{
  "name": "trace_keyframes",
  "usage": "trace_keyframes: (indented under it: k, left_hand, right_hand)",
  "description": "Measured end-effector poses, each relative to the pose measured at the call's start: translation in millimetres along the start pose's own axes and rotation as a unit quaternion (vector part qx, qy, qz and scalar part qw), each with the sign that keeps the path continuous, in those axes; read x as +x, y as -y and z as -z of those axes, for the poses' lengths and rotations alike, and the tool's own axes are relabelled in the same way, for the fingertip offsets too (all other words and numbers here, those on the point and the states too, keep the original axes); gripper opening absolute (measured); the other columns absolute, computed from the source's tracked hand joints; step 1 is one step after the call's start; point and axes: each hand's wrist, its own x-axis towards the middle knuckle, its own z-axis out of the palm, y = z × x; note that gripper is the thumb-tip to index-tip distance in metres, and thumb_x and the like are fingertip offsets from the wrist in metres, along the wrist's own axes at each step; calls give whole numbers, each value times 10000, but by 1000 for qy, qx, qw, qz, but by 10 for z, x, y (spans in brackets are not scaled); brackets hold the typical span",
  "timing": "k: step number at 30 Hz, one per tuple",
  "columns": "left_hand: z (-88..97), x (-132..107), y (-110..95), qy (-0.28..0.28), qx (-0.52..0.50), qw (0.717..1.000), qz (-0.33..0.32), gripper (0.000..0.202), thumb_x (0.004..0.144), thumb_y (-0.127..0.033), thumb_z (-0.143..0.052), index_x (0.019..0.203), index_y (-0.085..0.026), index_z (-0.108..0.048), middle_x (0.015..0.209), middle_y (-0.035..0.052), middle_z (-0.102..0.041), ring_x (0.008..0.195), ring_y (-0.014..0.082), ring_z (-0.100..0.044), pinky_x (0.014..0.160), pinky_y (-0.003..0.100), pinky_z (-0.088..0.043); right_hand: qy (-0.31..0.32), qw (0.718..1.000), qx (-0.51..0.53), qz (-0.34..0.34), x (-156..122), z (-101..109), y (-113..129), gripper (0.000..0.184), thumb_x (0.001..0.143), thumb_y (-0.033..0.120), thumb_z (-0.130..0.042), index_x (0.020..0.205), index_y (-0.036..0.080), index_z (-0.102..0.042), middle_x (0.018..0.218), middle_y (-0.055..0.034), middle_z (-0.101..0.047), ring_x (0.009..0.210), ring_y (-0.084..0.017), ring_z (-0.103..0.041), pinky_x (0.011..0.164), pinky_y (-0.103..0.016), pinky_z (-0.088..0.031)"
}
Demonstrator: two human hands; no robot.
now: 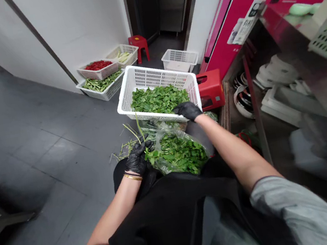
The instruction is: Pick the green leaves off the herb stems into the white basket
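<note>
Both my hands wear black gloves. My left hand point(138, 158) is closed on a green leafy stem point(141, 136) that sticks up from it, beside a clear plastic bag of leafy greens point(178, 153) lying on my lap. My right hand point(188, 111) reaches over the near rim of a white plastic basket point(156, 77) holding picked green leaves point(159, 99); its fingers curl down over the leaves, and what they hold, if anything, I cannot make out. Bare stems point(124, 148) lie scattered on the floor left of the bag.
A red stool point(210, 88) stands right of the basket. By the far wall are stacked white baskets of green beans point(101, 84), red chillies point(98, 65) and pale vegetables point(123, 55), another red stool point(138, 43) and an empty white basket point(179, 59). A steel shelf with dishes point(270, 83) runs along my right.
</note>
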Motion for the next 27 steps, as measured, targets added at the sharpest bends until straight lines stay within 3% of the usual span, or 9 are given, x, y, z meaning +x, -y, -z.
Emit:
trace_keyframes:
  k: [2, 4, 6, 8, 12, 15, 21, 25, 27]
  left_hand:
    - [-21, 29, 56, -6, -2, 1000, -24, 371, 666, -104, -712, 1033, -150, -679, 816, 68, -725, 843, 191, -691, 813, 310, -542]
    - [-41, 63, 119, -7, -12, 999, -41, 394, 654, -83, -701, 1038, -168, -680, 864, 66, -735, 910, 200, -685, 870, 324, -524]
    - [-54, 92, 175, 2, -26, 999, -42, 426, 646, -68, -683, 1055, -185, -677, 921, 65, -742, 926, 207, -683, 860, 333, -528]
    - [-59, 109, 228, 5, -38, 999, -36, 464, 630, -53, -668, 1072, -192, -676, 944, 66, -746, 908, 212, -687, 818, 331, -540]
    - [-64, 91, 322, -19, -42, 999, -26, 489, 582, -33, -667, 1046, -181, -691, 871, 60, -748, 850, 207, -692, 742, 300, -546]
    - [-40, 52, 331, -16, -40, 999, 1, 368, 629, -108, -706, 993, -163, -711, 798, 57, -733, 783, 193, -687, 715, 299, -547]
    - [124, 19, 200, 18, 32, 998, 52, 232, 668, -218, -769, 875, -118, -738, 754, 62, -717, 690, 155, -660, 674, 274, -537]
    - [112, -33, 176, -9, 61, 998, 35, 254, 650, -277, -789, 865, -148, -747, 842, 61, -733, 761, 164, -668, 687, 272, -534]
    - [58, -73, 185, -27, 79, 996, -6, 239, 629, -274, -794, 836, -163, -749, 824, 50, -727, 744, 158, -658, 670, 262, -527]
  right_hand:
    - [70, 996, 52, 4, -331, -412, 119, 275, 866, 366, -574, 840, 151, -744, 775, -58, -734, 677, -128, -666, 649, -224, -497]
    - [128, 981, 148, 9, -610, -828, 248, 300, 823, 444, -624, 892, 183, -756, 830, -31, -741, 749, -145, -671, 678, -232, -493]
    - [139, 968, 208, -20, -765, -1123, 341, 343, 755, 494, -682, 896, 193, -764, 822, -11, -735, 786, -160, -662, 704, -240, -481]
    - [134, 965, 216, -58, -816, -1267, 381, 372, 709, 519, -712, 857, 183, -769, 759, -1, -720, 765, -164, -646, 691, -242, -465]
    - [159, 967, 196, -41, -849, -1306, 372, 333, 690, 493, -729, 737, 163, -747, 720, -10, -704, 755, -161, -625, 674, -234, -446]
    - [194, 953, 230, -18, -906, -1266, 327, 360, 685, 501, -722, 667, 142, -719, 711, -38, -703, 715, -160, -620, 657, -249, -454]
    - [240, 928, 285, -23, -1048, -1011, 150, 397, 656, 529, -740, 694, 134, -714, 709, -44, -696, 652, -155, -612, 603, -266, -492]
    - [217, 928, 302, 27, -1061, -949, 104, 276, 731, 438, -694, 703, 164, -712, 746, -38, -707, 738, -163, -650, 717, -280, -529]
    - [152, 934, 324, 11, -1012, -996, 110, 219, 723, 380, -678, 669, 170, -706, 772, -50, -719, 789, -173, -667, 759, -277, -529]
